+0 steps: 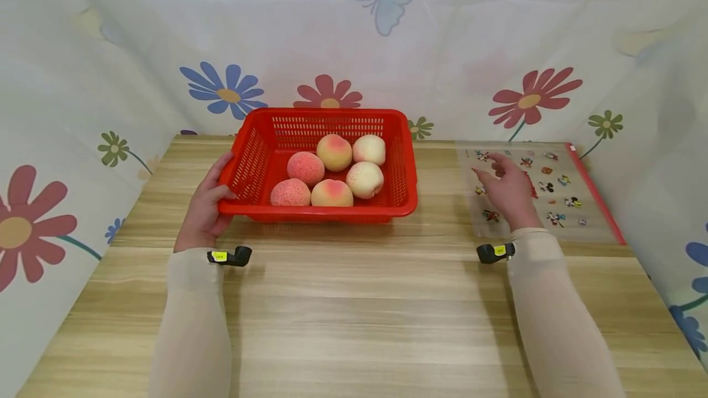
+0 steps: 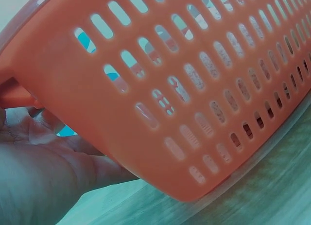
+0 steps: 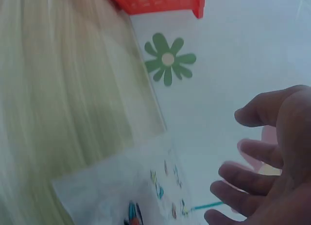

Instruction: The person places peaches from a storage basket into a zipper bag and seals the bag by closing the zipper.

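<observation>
A red plastic basket (image 1: 326, 210) with slotted walls holds several peaches (image 1: 334, 152), some pink, some yellow with a red blush, some pale cream. My left hand (image 1: 202, 217) grips the basket's left end at the rim, thumb over the near corner. In the left wrist view the slotted basket wall (image 2: 160, 132) fills most of the picture, and the fingers are partly hidden behind it. Over a clear zip bag (image 1: 586, 223) with cartoon prints, my right hand (image 1: 510, 194) hovers with fingers spread and relaxed, holding nothing. The bag lies flat on the right.
The wood-grain table (image 1: 354, 312) ends at the back against a white curtain (image 1: 459, 60) printed with flowers and a butterfly. Its folds also border the left and right sides. A red slider strip (image 1: 600, 195) runs along the bag's right edge.
</observation>
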Motion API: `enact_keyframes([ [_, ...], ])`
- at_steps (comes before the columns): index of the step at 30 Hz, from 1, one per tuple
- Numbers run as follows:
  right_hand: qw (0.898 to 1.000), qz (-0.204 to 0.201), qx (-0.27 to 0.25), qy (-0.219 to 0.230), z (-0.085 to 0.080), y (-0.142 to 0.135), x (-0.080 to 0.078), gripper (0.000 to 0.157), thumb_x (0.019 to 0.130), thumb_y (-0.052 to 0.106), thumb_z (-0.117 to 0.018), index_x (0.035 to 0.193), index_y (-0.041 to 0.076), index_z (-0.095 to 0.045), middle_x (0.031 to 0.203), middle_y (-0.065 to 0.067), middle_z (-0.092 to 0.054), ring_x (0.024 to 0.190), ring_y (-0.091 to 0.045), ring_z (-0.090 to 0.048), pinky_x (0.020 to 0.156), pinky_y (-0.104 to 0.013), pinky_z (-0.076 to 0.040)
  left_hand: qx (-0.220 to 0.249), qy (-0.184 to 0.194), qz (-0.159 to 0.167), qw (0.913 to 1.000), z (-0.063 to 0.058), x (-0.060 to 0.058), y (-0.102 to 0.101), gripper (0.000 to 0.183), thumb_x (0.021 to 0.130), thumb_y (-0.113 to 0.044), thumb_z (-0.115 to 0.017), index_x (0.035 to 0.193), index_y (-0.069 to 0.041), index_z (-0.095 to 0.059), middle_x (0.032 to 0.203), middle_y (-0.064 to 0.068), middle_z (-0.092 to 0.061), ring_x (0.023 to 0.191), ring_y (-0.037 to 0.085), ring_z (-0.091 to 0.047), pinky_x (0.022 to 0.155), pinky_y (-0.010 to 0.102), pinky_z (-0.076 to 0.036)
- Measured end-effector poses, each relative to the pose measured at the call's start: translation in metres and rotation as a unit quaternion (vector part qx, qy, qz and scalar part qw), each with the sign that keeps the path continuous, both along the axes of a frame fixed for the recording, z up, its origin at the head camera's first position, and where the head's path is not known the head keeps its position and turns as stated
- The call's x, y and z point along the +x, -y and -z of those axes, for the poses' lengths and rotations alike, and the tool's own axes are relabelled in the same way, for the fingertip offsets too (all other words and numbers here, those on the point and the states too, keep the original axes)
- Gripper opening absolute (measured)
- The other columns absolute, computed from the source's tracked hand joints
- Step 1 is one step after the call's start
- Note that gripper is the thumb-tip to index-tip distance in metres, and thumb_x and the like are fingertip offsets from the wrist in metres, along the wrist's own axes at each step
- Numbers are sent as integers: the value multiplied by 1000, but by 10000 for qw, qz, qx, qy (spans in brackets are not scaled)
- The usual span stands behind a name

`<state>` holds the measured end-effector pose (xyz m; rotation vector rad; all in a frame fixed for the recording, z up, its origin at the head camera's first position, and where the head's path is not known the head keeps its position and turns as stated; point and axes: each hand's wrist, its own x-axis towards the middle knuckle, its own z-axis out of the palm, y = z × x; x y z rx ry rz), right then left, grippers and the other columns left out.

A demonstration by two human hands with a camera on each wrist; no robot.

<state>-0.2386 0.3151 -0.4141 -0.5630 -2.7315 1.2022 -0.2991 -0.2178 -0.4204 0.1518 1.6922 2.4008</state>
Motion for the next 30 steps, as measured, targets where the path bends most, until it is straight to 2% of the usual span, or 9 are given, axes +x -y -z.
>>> enact_keyframes([
  [3,9998,18,175,132,2,-7,1,62,99,40,-46,153,15,-28,152,-22,-35,138,-42,-35,106,-61,-37,-7,7,9,10000,1,0,1,78,88,16,-29,152,-29,-29,159,7,-19,138,29,-28,93,34,-51],
  [12,9960,139,589,654,12,-28,0,80,95,56,-45,154,8,-22,151,-27,-34,136,-45,-37,107,-61,-36,-19,28,3,10000,3,-3,2,79,88,16,-28,152,-30,-29,160,6,-19,141,32,-24,95,36,-49],
  [15,9918,66,930,872,14,-34,0,84,95,59,-44,153,3,-21,148,-29,-37,134,-47,-38,106,-63,-35,-12,27,22,10000,3,-3,2,79,88,16,-28,153,-30,-29,160,6,-18,140,32,-24,95,36,-49],
  [19,9856,-62,1213,1180,14,-38,1,86,95,59,-44,151,-3,-22,148,-32,-34,134,-51,-32,106,-69,-27,-37,0,39,10000,3,-4,3,79,89,16,-28,153,-30,-29,159,7,-18,139,31,-25,94,35,-50],
  [26,9733,18,1480,1756,17,-40,-2,86,94,60,-44,151,0,-23,150,-36,-25,136,-57,-21,103,-79,-13,-120,-6,28,9999,3,-4,3,78,89,16,-29,152,-30,-30,159,6,-19,138,30,-26,94,33,-52],
  [30,9650,205,1567,2094,21,-42,-4,85,93,58,-45,151,1,-23,145,-38,-27,130,-59,-25,102,-76,-19,-98,-23,33,9999,3,-4,2,77,89,15,-28,152,-30,-30,159,7,-19,138,30,-27,94,32,-53],
])
